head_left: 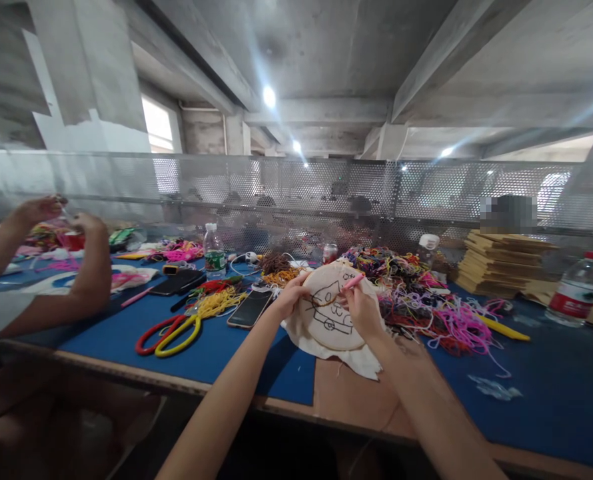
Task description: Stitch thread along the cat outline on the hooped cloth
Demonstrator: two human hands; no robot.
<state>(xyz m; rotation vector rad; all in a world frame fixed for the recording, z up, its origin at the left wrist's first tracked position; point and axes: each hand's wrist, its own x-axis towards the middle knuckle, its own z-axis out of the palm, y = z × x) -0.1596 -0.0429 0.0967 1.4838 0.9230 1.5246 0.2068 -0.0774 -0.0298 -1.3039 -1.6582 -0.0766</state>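
A round embroidery hoop [310, 325] stretched with cream cloth is tilted up at the table's front edge, its loose cloth hanging below. Black line drawing covers the cloth, and a brown strand of yarn [326, 305] lies across it. My left hand [291, 297] grips the hoop's left rim, fingers partly behind it. Closed around a pink pen-shaped punch needle [354, 281], my right hand [360, 308] is over the right part of the cloth. The tool's tip is too small to make out.
Left of the hoop lie a phone [250, 309], red-and-yellow scissors [176, 332] and yellow yarn [219, 303]. Tangled yarn [456, 323], a yellow tool [504, 328], a water bottle [578, 290] and stacked brown envelopes [496, 263] are right. A co-worker's arms [89, 260] work at far left.
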